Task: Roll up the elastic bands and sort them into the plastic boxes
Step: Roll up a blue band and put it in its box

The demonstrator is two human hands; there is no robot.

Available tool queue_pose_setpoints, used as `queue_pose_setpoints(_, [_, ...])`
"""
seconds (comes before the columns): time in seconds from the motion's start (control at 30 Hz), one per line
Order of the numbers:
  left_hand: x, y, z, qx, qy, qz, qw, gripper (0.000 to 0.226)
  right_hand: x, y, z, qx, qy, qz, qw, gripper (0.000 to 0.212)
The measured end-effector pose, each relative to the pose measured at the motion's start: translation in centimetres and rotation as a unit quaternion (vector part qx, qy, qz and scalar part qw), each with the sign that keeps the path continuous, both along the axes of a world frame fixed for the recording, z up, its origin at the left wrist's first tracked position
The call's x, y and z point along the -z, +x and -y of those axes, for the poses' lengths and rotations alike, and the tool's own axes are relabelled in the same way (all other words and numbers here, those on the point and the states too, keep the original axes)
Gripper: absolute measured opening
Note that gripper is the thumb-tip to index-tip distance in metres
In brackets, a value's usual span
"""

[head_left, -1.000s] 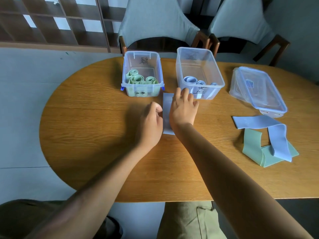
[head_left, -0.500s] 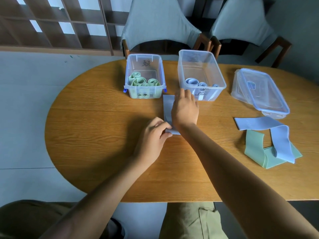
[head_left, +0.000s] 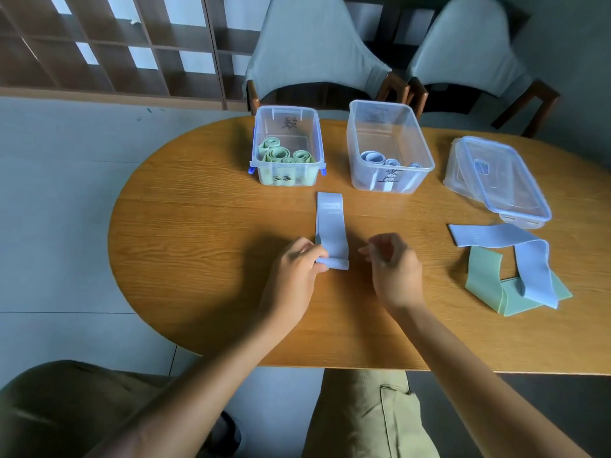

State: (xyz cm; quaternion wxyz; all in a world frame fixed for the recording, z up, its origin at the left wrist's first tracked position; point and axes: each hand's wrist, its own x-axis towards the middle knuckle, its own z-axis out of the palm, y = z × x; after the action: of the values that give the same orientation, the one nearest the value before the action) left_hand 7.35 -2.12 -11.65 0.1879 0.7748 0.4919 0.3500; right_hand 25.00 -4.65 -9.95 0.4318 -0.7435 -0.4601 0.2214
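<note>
A light blue elastic band (head_left: 331, 226) lies flat and lengthwise on the wooden table (head_left: 205, 246), its near end curled over. My left hand (head_left: 297, 276) pinches that near end at its left corner. My right hand (head_left: 393, 269) hovers just right of the band with fingers loosely curled, holding nothing. Behind the band stand two clear plastic boxes: the left box (head_left: 287, 120) holds several green rolls, the right box (head_left: 416, 140) holds blue rolls. Loose bands lie at the right: a blue one (head_left: 515, 246) draped over a green one (head_left: 482, 279).
A clear plastic lid (head_left: 499, 180) rests upside down at the table's far right. Two grey-covered chairs (head_left: 314, 47) stand behind the table. A wooden lattice shelf (head_left: 109, 44) lines the back left. The table's near edge runs just above my knees.
My right hand has lifted off the band's far part and drawn back to the right of its near end. My left hand has taken hold of the near end, which is now curled.
</note>
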Motion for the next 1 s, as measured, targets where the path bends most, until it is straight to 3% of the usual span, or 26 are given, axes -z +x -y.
queue_pose_setpoints(0.3, [0.3, 0.0, 2.8, -0.031, 0.012, 0.019, 0.999, 0.021, 0.3, -3.2, 4.8, 0.022, -0.015, -0.133, 0.991, 0.013])
queue_pose_setpoints(0.53, [-0.5, 0.8, 3.7, -0.096, -0.005, 0.011, 0.995, 0.025, -0.7, -4.9, 5.6, 0.025, -0.036, -0.128, 0.991, 0.017])
queue_pose_setpoints(0.73, [-2.0, 1.4, 4.9, -0.183, -0.125, 0.084, 0.972, 0.03, -1.3, -5.2, 5.9, -0.001, -0.044, -0.084, 0.996, 0.021])
queue_pose_setpoints(1.0, [-3.7, 1.6, 6.8, -0.147, -0.241, 0.148, 0.948, 0.05, -1.4, -6.0, 6.3, 0.001, -0.034, -0.089, 0.995, 0.026])
